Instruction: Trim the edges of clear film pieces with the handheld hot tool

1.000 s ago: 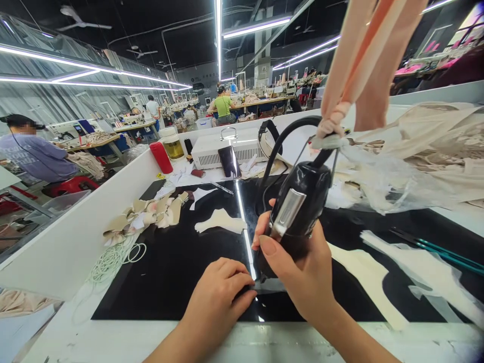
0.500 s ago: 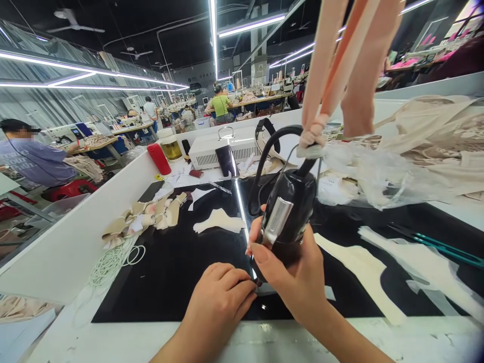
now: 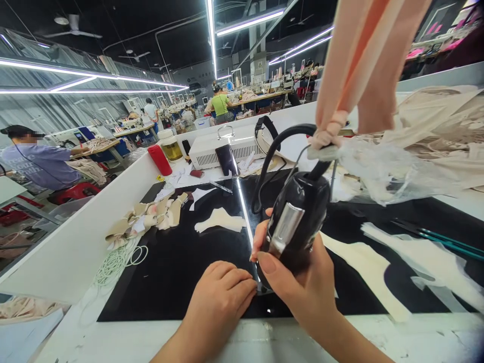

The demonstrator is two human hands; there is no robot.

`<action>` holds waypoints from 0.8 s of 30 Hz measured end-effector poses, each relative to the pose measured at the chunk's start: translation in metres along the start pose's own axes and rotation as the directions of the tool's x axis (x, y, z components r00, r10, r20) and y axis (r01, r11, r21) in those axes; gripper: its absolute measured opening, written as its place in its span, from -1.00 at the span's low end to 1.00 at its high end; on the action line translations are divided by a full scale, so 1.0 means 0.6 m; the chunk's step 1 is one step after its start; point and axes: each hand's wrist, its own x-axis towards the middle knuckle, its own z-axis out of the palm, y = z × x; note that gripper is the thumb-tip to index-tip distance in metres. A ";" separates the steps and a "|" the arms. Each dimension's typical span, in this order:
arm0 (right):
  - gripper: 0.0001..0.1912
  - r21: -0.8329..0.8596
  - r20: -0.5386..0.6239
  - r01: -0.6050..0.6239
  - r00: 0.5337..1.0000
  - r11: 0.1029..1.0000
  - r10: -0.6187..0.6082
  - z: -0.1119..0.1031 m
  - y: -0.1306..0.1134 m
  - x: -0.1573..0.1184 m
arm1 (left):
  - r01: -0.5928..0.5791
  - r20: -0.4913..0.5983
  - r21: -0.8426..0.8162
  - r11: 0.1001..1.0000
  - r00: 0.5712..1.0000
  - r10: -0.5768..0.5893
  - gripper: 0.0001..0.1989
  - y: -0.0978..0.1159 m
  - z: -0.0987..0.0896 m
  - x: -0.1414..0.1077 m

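Note:
A black handheld tool (image 3: 297, 222) with a metal plate stands tilted in my right hand (image 3: 306, 282), whose fingers wrap round its lower part. A thick black cable and tied pink fabric strips (image 3: 363, 70) rise from its top. To its left, my left hand (image 3: 221, 297) rests palm down near the front edge of the black board (image 3: 166, 272), fingers bent and pressed together. Its fingertips are beside the tool's base; what they hold is hidden. A cream fabric piece (image 3: 220, 221) lies beyond my left hand, another (image 3: 366, 267) to the right of my right hand.
Beige scraps (image 3: 166, 212) and coiled pale cord (image 3: 115, 264) lie at the left. Behind are a white vented box (image 3: 206, 151), a phone (image 3: 227, 160) and a red object (image 3: 159, 160). Plastic film (image 3: 389, 171), teal-handled tweezers (image 3: 449, 242) and piled fabric are right. People sit further off.
The black tool has moved slightly right and leans more to the right, with my right hand round it. The pink strips have shifted right. My left hand has hardly moved.

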 end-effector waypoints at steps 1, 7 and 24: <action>-0.73 -0.004 -0.002 0.009 1.000 1.000 -0.009 0.001 0.000 0.000 | -0.005 0.001 0.009 1.000 1.000 0.005 -0.64 0.000 0.000 0.000; -0.74 0.008 0.000 0.028 1.000 1.000 -0.028 0.004 -0.002 0.003 | -0.009 -0.019 -0.001 1.000 1.000 0.009 -0.65 0.001 0.000 0.002; -0.73 0.008 0.007 -0.011 1.000 1.000 0.011 0.005 -0.001 0.002 | -0.048 0.053 -0.033 0.998 0.997 0.049 -0.74 -0.008 0.003 -0.013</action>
